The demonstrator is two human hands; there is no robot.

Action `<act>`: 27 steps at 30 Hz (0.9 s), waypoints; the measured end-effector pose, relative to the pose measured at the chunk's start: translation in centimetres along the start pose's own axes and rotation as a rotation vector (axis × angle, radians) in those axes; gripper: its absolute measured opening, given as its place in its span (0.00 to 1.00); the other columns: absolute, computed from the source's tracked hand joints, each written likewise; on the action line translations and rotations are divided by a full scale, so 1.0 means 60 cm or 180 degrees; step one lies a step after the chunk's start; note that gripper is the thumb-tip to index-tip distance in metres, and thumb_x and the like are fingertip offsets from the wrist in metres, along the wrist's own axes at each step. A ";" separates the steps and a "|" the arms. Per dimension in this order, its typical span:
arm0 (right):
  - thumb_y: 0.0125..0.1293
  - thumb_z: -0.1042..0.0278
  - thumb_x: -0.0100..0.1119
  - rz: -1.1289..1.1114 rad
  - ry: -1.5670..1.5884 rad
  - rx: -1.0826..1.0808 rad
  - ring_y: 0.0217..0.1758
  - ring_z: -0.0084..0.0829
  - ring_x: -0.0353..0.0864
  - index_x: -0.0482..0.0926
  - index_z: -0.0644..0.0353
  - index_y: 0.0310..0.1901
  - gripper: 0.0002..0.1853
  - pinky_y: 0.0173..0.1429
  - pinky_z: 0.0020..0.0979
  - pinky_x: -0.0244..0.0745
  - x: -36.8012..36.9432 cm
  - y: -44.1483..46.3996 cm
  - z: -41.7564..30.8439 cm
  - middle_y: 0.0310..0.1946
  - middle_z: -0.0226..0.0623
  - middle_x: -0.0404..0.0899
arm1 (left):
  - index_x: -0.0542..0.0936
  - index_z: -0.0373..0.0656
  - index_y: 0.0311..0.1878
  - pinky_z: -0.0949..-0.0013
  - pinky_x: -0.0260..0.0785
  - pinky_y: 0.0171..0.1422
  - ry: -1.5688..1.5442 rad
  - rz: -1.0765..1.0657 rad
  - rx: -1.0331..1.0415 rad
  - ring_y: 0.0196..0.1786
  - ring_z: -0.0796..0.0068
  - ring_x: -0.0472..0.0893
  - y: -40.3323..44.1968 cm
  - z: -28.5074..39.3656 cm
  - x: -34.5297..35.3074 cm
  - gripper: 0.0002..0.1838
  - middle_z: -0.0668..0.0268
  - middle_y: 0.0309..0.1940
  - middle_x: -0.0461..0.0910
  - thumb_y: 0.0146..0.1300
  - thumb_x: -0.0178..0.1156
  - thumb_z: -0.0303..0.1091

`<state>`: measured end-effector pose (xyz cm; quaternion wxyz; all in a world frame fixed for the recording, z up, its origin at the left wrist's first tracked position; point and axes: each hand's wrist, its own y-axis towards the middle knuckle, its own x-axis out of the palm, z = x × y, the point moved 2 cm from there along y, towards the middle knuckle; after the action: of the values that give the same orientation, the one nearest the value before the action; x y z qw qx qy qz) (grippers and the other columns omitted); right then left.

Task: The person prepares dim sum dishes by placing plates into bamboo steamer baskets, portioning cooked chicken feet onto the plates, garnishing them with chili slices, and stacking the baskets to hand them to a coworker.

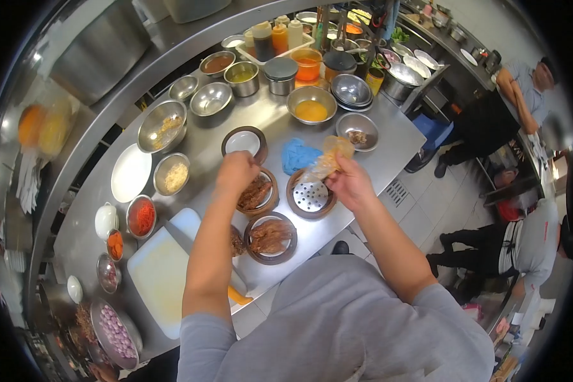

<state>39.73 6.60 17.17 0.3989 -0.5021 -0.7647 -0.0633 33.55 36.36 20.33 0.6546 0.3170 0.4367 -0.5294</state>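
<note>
Yellowish plastic (325, 160) is pinched in the person's right hand (350, 181), by a steamer (321, 212) with a perforated base. Well apart, the left hand (239, 170) is over the edge of another, holding meat (254, 193); its grip cannot be told. Crumpled blue material (298, 155) lies between them.

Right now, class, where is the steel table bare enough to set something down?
Bare steel table shows between the steel bowl of yellow shreds and the brown round container with a white dish, and right of the steel bowl of dark scraps. Crowded: around left hand, right hand and other brown containers, and by the squeeze bottles.
</note>
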 end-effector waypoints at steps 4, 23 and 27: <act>0.82 0.55 0.61 0.0387 0.0268 -0.0147 0.37 0.19 0.75 0.80 0.50 0.57 0.11 0.44 0.28 0.70 -0.060 -0.070 -0.039 0.41 0.22 0.82 | 0.88 0.37 0.43 0.63 0.82 0.48 -0.1371 0.1037 -0.0356 0.39 0.63 0.91 -0.067 -0.029 -0.021 0.09 0.54 0.37 0.91 0.61 0.71 0.29; 0.85 0.50 0.56 0.1004 0.0546 -0.0253 0.34 0.17 0.78 0.78 0.50 0.59 0.14 0.43 0.28 0.78 -0.211 -0.163 -0.049 0.43 0.22 0.84 | 0.81 0.35 0.63 0.50 0.69 0.74 -0.0255 0.0656 -0.0381 0.66 0.44 0.75 -0.119 -0.032 0.072 0.38 0.45 0.61 0.79 0.50 0.80 0.44; 0.85 0.50 0.56 0.0641 0.0674 -0.0427 0.35 0.18 0.79 0.78 0.50 0.59 0.15 0.44 0.28 0.78 -0.220 -0.164 -0.062 0.43 0.24 0.85 | 0.79 0.35 0.67 0.50 0.68 0.75 -0.0058 0.0078 -0.0489 0.66 0.43 0.74 -0.076 -0.050 0.097 0.43 0.44 0.61 0.79 0.47 0.80 0.46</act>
<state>36.06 -9.49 13.76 0.4471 -0.5922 -0.6583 -0.1265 28.76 35.48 14.01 0.6874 0.2664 0.4662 -0.4891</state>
